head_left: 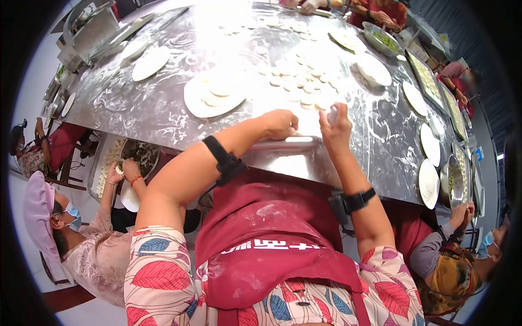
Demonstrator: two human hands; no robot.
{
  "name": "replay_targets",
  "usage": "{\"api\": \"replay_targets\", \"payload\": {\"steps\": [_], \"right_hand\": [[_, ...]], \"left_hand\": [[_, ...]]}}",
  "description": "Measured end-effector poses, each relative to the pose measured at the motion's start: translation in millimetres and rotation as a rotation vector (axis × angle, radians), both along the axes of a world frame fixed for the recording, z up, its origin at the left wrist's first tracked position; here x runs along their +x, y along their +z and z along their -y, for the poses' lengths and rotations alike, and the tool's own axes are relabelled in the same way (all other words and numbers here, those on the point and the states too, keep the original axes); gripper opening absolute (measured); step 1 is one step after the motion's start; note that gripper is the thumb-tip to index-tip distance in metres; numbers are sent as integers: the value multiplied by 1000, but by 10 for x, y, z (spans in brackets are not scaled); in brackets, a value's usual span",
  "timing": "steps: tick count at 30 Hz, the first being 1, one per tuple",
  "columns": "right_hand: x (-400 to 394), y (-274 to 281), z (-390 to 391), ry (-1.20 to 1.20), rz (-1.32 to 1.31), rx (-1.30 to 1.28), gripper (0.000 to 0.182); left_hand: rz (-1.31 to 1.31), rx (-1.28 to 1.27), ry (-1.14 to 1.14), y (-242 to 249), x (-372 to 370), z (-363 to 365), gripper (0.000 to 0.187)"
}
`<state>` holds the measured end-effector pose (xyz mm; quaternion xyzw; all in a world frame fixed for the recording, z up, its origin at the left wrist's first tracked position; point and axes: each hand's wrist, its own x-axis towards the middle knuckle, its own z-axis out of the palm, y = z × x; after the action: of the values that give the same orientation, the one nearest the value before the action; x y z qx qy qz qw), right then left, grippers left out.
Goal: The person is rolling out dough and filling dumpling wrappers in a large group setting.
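Observation:
My left hand (280, 124) is closed low over the near edge of the metal table (163, 103); whatever its fingers hold is hidden by the hand and glare. To its right, my right hand (336, 127) is raised a little with curled fingers around a small greyish thing I cannot make out. Just beyond my hands lie several small flattened dough pieces (304, 81), washed out by bright light. A white plate (209, 108) with round dough wrappers (217, 96) stands beyond my left forearm.
More white plates (151, 64) stand around the table. Metal bowls with green filling (385, 39) and trays of dumplings (427, 76) line the right side. At left, a co-worker (81, 239) fills wrappers beside a bowl of dark filling (140, 152). Another person (457, 255) sits at right.

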<state>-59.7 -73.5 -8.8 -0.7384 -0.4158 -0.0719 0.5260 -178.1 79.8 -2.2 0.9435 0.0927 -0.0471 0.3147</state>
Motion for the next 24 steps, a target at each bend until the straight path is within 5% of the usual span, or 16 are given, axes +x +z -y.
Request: {"api": "replay_targets", "payload": {"steps": [7, 11, 19, 24], "right_hand": [[-643, -72, 798, 57, -89, 66, 32], [-579, -38, 731, 31, -102, 22, 30], [59, 28, -214, -43, 108, -5, 29], [-89, -137, 284, -1, 23, -2, 31]], "left_hand": [[-6, -123, 153, 112, 11, 47, 22], [-38, 68, 77, 158, 70, 50, 23], [-66, 38, 146, 64, 44, -18, 23], [-9, -23, 46, 18, -3, -9, 18]]}}
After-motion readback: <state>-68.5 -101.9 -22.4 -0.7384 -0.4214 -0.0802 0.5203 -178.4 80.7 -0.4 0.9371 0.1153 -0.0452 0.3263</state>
